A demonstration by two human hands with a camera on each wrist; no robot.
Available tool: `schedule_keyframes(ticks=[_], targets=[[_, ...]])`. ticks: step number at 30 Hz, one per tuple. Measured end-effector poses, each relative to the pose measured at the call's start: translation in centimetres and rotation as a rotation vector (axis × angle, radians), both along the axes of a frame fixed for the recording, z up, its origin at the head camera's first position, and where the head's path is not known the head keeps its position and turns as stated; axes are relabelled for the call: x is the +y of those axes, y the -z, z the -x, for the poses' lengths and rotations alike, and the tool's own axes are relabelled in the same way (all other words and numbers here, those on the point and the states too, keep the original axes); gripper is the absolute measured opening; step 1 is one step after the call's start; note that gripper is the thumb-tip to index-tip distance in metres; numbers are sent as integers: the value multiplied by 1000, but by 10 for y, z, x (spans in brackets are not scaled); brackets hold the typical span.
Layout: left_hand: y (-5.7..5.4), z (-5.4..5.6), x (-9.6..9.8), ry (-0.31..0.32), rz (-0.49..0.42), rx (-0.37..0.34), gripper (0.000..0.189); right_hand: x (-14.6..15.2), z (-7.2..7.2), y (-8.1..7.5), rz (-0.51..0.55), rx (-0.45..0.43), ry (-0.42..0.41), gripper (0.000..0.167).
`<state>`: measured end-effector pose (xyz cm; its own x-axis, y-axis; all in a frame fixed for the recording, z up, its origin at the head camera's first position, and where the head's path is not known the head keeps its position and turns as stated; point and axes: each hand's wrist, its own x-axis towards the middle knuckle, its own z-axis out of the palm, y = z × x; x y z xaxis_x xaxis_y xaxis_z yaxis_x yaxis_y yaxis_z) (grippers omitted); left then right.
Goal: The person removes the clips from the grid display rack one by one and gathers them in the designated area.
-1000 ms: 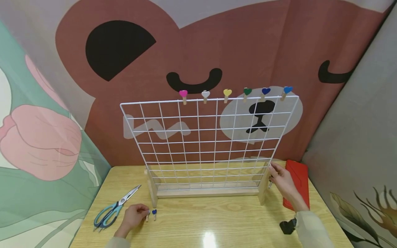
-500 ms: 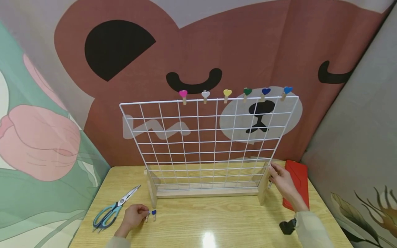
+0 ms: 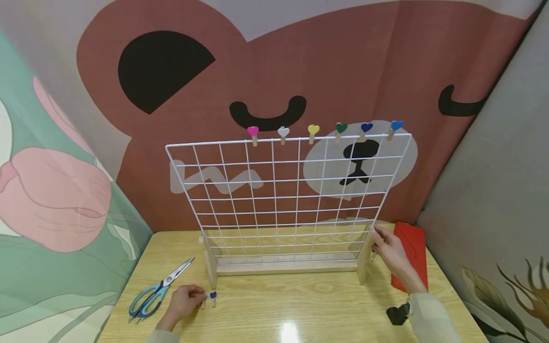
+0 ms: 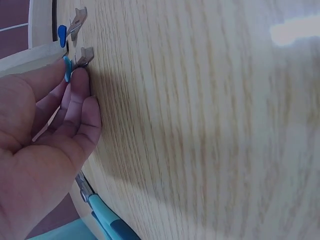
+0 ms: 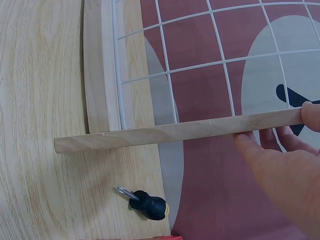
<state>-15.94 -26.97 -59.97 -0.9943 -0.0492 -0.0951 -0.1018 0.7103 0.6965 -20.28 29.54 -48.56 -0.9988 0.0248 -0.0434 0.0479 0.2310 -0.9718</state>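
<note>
– "One pair of scissors [image 3: 166, 282] lies just left of our left hand [image 3: 185, 300] on the worktop [image 3: 257, 309], out of our hold."

– "And what has that hand got?"

– "We pinch the pale-blue clip [image 4: 82, 57] between thumb and finger, low by the worktop. Just right of those fingertips stands the loose dark-blue clip [image 3: 213, 296]. We see two off the grid, then."

– "How much have we done, ahead and between the hands?"

– "Six heart clips sit along the top of the wire grid [image 3: 297, 180]. From our left hand's side towards our right's, we read pink clip [image 3: 253, 130], white clip [image 3: 283, 132], yellow clip [image 3: 313, 129], green clip [image 3: 341, 127], mounted dark-blue clip [image 3: 366, 127] and bright-blue clip [image 3: 396, 125]."

– "Mostly finished, would we say?"

– "We'd judge so: six done, two left, if both belong up there. Left of the pink one, the top edge bears no clip, so we seem to have room."

– "Our right hand [image 3: 392, 250]?"

– "We grip the right upright [image 5: 180, 131] with it, thumb on one side, fingers on the other, probably to steady the frame. Below that hand lies a screwdriver [image 5: 148, 205], and just right of it a red case [image 3: 411, 245]. We're using neither."
</note>
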Motion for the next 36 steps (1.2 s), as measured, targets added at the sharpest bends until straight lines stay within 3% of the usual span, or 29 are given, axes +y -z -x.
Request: schedule_keyframes(ticks=[4, 7, 13, 17, 22, 29, 36], targets=[[-2, -1, -3, -21, 10, 17, 12, 0, -1, 0, -7, -1, -1, 62], [-6, -3, -4, -66, 8, 69, 14, 0, 0, 0, -7, 4, -1, 62], [-34, -3, 1, -127, -88, 179, 14, 1, 0, -1, -29, -3, -7, 62], [-62, 3, 6, -119, -166, 295, 12, 1, -2, -1, -37, -10, -12, 63], [-106, 8, 16, -60, -218, 426, 13, 1, -3, -1, -36, -6, -15, 65], [-175, 11, 40, 57, -337, 503, 18, -1, -5, -3, -34, -11, -9, 66], [-231, 15, 65, 157, -292, 584, 17, 0, -5, -3, -45, -18, -7, 65]])
